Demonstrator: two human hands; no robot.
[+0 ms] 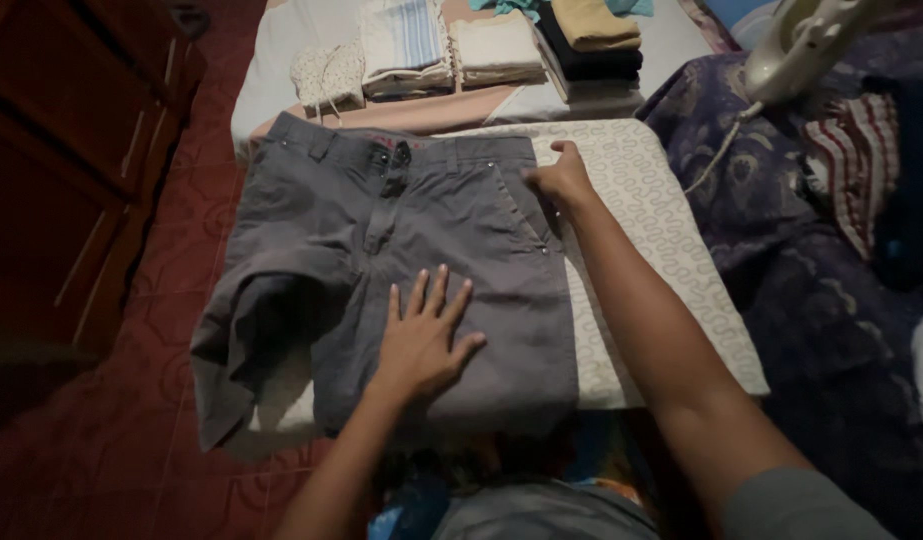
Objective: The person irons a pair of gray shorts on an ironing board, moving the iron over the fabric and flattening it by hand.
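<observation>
One pair of grey shorts (421,230) lies on the patterned pad (661,230), its lower hem lost in shadow. Left hand (421,335) presses flat, fingers spread; right hand (561,178) pinches the waistband corner. Four folded stacks (481,45) behind — tops cut off.

No packages, labels, signs or screens in view

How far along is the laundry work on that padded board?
Done: a row of folded clothes sits stacked beyond the patterned padded board. In hand: grey buttoned shorts lie spread on the board, left hand pressing one leg flat, right hand at the waistband corner. Left: the other leg is rumpled and hangs off the edge; the white iron stands aside, and the loose striped cloth is unfolded.
</observation>
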